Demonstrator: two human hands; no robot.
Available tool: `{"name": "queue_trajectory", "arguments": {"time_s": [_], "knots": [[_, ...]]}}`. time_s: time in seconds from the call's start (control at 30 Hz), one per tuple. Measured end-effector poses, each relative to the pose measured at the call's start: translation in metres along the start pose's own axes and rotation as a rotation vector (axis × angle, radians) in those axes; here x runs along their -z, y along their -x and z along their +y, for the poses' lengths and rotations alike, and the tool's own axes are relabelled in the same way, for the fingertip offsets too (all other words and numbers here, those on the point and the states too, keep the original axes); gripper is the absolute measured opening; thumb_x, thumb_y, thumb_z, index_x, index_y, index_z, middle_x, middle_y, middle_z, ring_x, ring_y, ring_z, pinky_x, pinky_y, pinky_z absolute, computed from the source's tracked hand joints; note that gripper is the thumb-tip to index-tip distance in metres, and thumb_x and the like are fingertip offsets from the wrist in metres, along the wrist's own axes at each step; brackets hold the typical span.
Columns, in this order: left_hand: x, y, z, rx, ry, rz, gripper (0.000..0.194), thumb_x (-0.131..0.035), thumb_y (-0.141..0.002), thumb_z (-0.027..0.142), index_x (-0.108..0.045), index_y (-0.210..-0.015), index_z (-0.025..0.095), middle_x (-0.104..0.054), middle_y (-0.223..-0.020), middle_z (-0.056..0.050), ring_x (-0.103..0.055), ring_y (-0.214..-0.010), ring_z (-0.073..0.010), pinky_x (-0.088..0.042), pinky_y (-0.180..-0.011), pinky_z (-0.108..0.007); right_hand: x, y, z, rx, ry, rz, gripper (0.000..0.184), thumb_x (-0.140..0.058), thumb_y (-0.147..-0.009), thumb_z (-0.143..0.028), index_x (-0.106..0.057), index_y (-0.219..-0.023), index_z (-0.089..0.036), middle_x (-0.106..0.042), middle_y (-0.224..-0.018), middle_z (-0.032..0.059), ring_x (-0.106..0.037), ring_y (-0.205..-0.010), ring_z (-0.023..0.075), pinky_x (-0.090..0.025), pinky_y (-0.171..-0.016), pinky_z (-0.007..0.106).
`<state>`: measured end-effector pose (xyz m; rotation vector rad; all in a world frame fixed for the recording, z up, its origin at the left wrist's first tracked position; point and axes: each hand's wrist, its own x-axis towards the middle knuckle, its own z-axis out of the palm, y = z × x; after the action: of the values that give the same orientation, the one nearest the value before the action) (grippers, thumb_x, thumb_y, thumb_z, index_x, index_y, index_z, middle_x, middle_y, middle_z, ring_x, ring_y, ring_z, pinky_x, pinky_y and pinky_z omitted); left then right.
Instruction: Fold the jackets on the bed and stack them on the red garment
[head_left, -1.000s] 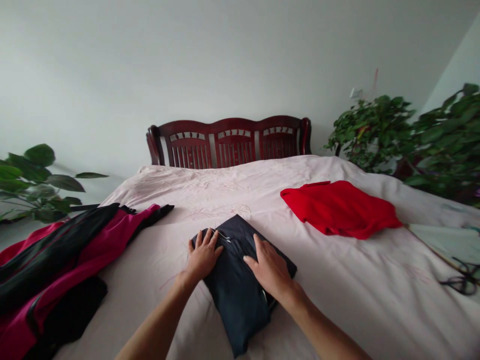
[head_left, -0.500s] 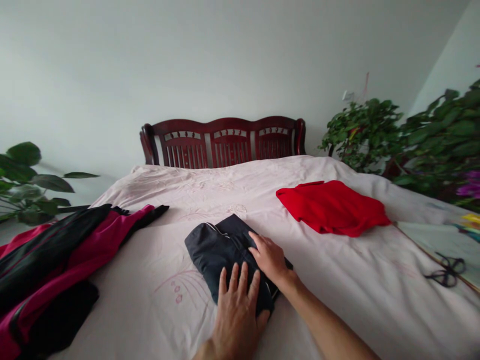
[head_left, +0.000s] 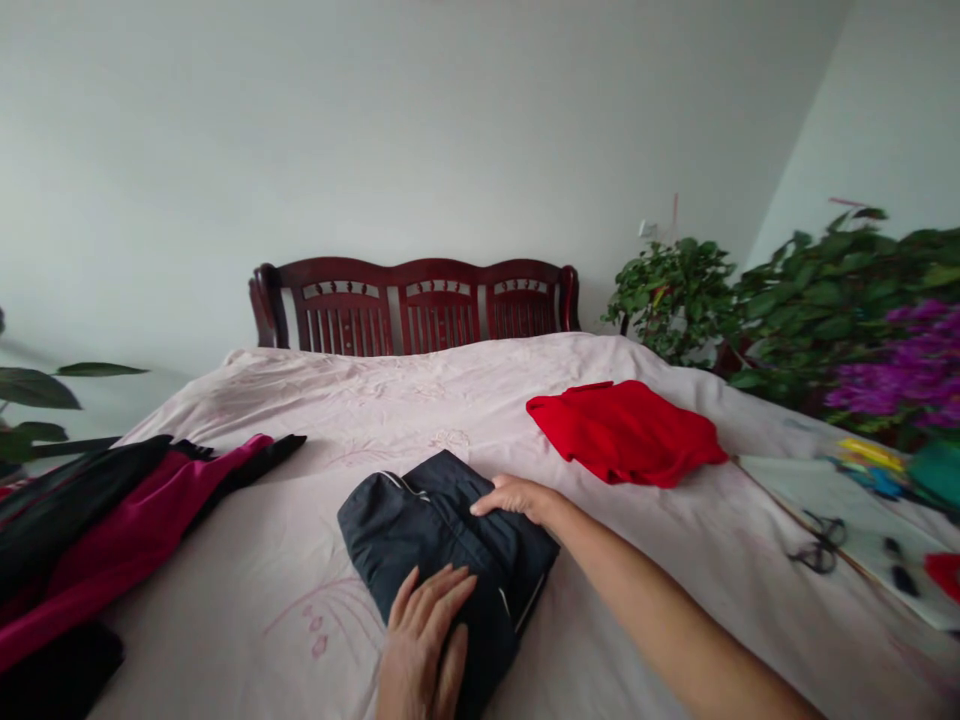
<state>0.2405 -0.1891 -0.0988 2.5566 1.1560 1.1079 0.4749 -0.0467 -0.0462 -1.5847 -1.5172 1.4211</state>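
Note:
A folded dark navy garment with white piping (head_left: 420, 530) lies on the bed in front of me; whether it is a jacket or trousers I cannot tell. My left hand (head_left: 427, 630) rests on its near left part, fingers extended and palm down. At the garment's right side is my right hand (head_left: 519, 497), its thumb on top of the cloth. The other fingers of that hand are mostly hidden, curled at the edge of the fold.
The bed wears a pale pink sheet (head_left: 247, 540). A red folded garment (head_left: 630, 432) lies right, a black and magenta jacket (head_left: 142, 510) left. Black-framed glasses (head_left: 817, 545) sit by a pale board (head_left: 795, 480). Plants (head_left: 667, 300) and a wooden headboard (head_left: 439, 300) stand beyond.
My right hand has gone from lying flat on the navy garment to holding its right side. My left hand stays on the cloth, shifted slightly left. The view has turned right.

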Motion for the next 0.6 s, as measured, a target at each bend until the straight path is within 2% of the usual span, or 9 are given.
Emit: {"name": "queue_trajectory", "arguments": {"time_s": [0.07, 0.13, 0.23, 0.33, 0.4, 0.5, 0.6], "knots": [[-0.003, 0.003, -0.006, 0.127, 0.089, 0.136, 0.041, -0.041, -0.097, 0.023, -0.059, -0.133, 0.03, -0.065, -0.136, -0.005, -0.056, -0.13, -0.0228, -0.031, -0.121, -0.051, -0.002, 0.007, -0.004, -0.015, -0.049, -0.084, 0.027, -0.074, -0.054, -0.025, -0.071, -0.078, -0.015, -0.074, -0.071, 0.005, -0.07, -0.067, 0.0233, -0.057, -0.065, 0.035], [-0.003, 0.001, -0.011, 0.296, 0.2, 0.289, 0.039, -0.04, -0.098, 0.028, -0.058, -0.132, 0.028, -0.062, -0.139, -0.005, -0.052, -0.134, -0.0238, -0.028, -0.122, -0.05, -0.006, 0.016, -0.005, 0.01, -0.089, -0.103, 0.031, -0.071, -0.055, -0.022, -0.071, -0.085, -0.017, -0.075, -0.078, 0.0024, -0.07, -0.074, 0.0212, -0.056, -0.071, 0.032], [0.005, -0.009, -0.016, 0.567, 0.369, 0.456, 0.041, -0.042, -0.097, 0.042, -0.055, -0.131, 0.024, -0.058, -0.141, -0.007, -0.048, -0.136, -0.0256, -0.032, -0.12, -0.047, -0.014, 0.033, -0.005, 0.164, -0.14, -0.034, 0.037, -0.068, -0.055, -0.018, -0.07, -0.092, -0.018, -0.075, -0.084, -0.0018, -0.069, -0.082, 0.0192, -0.054, -0.078, 0.029], [0.015, -0.02, -0.027, 0.762, 0.431, 0.527, 0.049, -0.041, -0.093, 0.05, -0.054, -0.131, 0.022, -0.058, -0.14, -0.008, -0.048, -0.136, -0.0278, -0.033, -0.119, -0.046, -0.012, 0.05, -0.013, 0.314, -0.165, 0.038, 0.032, -0.065, -0.057, -0.018, -0.069, -0.088, -0.017, -0.073, -0.083, -0.0018, -0.067, -0.081, 0.0196, -0.053, -0.077, 0.03], [0.016, -0.023, -0.039, 0.815, 0.429, 0.543, 0.054, -0.043, -0.089, 0.052, -0.053, -0.131, 0.02, -0.058, -0.139, -0.011, -0.049, -0.134, -0.0299, -0.034, -0.117, -0.048, -0.001, 0.061, -0.027, 0.369, -0.186, 0.073, 0.032, -0.066, -0.057, -0.018, -0.068, -0.088, -0.017, -0.073, -0.084, -0.0008, -0.067, -0.081, 0.0197, -0.053, -0.078, 0.03], [0.008, -0.02, -0.059, 0.807, 0.457, 0.492, 0.059, -0.048, -0.085, 0.054, -0.052, -0.132, 0.019, -0.057, -0.139, -0.013, -0.051, -0.132, -0.0319, -0.037, -0.114, -0.051, 0.032, 0.078, -0.054, 0.452, -0.207, 0.177, 0.038, -0.069, -0.057, -0.02, -0.068, -0.094, -0.017, -0.075, -0.088, 0.0016, -0.068, -0.081, 0.0199, -0.054, -0.08, 0.032], [-0.002, -0.013, -0.071, 0.77, 0.464, 0.407, 0.057, -0.049, -0.085, 0.053, -0.051, -0.134, 0.022, -0.054, -0.143, -0.011, -0.048, -0.135, -0.031, -0.036, -0.115, -0.051, 0.08, 0.091, -0.079, 0.572, -0.212, 0.403, 0.043, -0.073, -0.058, -0.022, -0.069, -0.1, -0.016, -0.076, -0.091, 0.0042, -0.069, -0.081, 0.0197, -0.056, -0.081, 0.033]]}}
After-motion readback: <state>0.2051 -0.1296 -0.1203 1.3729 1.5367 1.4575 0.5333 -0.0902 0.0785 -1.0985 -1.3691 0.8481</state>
